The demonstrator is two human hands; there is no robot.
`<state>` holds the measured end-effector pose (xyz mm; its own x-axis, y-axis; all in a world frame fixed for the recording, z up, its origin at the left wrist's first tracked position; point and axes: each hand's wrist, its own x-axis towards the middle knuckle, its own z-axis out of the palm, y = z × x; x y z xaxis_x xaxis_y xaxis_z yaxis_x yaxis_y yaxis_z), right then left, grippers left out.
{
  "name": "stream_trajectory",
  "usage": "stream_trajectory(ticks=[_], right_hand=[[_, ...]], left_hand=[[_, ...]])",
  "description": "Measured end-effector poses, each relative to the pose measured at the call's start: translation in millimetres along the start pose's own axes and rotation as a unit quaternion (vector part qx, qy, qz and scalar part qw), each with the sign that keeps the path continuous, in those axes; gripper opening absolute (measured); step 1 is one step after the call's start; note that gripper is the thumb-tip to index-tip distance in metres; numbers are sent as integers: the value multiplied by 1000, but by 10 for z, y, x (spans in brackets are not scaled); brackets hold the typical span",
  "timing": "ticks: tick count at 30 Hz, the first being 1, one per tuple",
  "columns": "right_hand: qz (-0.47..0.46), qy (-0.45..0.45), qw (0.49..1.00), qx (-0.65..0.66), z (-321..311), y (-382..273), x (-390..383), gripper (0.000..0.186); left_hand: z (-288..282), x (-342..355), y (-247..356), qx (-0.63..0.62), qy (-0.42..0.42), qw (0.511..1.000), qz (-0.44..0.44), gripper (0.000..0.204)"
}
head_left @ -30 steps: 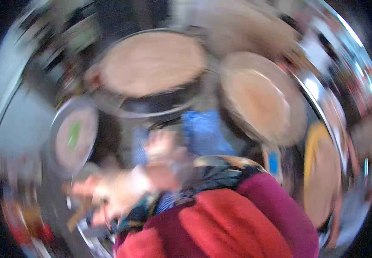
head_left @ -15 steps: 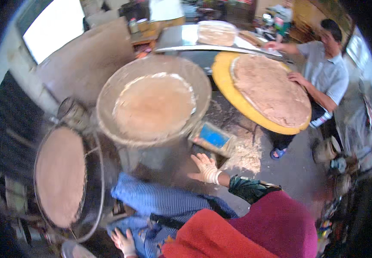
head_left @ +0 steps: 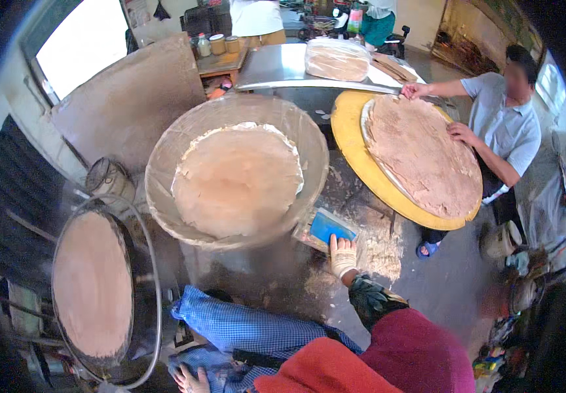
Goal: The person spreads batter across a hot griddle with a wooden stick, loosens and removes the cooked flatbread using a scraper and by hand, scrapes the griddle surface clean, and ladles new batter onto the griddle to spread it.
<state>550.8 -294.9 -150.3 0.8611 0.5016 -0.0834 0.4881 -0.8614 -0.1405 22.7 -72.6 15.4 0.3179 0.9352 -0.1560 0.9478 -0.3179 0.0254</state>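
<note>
My right hand [head_left: 343,257] is gloved, flat, fingers [head_left: 339,243] together, tips touching the blue pad [head_left: 332,228] in its tray, clamped on nothing. Big pan [head_left: 165,157] with a round sheet [head_left: 237,180] sits just left of it. Left hand [head_left: 191,380] rests low on my blue cloth [head_left: 250,327], fingers loosely apart.

We count three big round pans: one [head_left: 237,177] in the middle, one [head_left: 93,288] at lower left, one yellow [head_left: 355,150]. We also count three jars [head_left: 217,44], one blue scraper [head_left: 332,228] and one other person [head_left: 502,128].
</note>
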Motion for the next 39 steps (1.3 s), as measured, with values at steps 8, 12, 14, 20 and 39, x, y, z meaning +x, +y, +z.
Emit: stream_trajectory(ticks=[8, 12, 14, 20, 39], right_hand=[[84, 39, 995, 47, -372, -56, 537, 116], [-37, -73, 996, 37, -288, -572, 363, 111], [-178, -44, 979, 91, -405, -743, 206, 66], [-73, -16, 938, 339, -816, -1109, -597, 38], [-683, 182, 675, 213, -972, -5610, -1082, 22]], left_hand=[[608, 221, -482, -54, -31, 998, -24, 73], [604, 111, -551, -51, -13, 996, -67, 73], [634, 13, -599, -73, 12, 996, -58, 71], [482, -56, -488, -68, 23, 991, -111, 71], [-336, -298, -1348, -174, 326, 919, -135, 68]])
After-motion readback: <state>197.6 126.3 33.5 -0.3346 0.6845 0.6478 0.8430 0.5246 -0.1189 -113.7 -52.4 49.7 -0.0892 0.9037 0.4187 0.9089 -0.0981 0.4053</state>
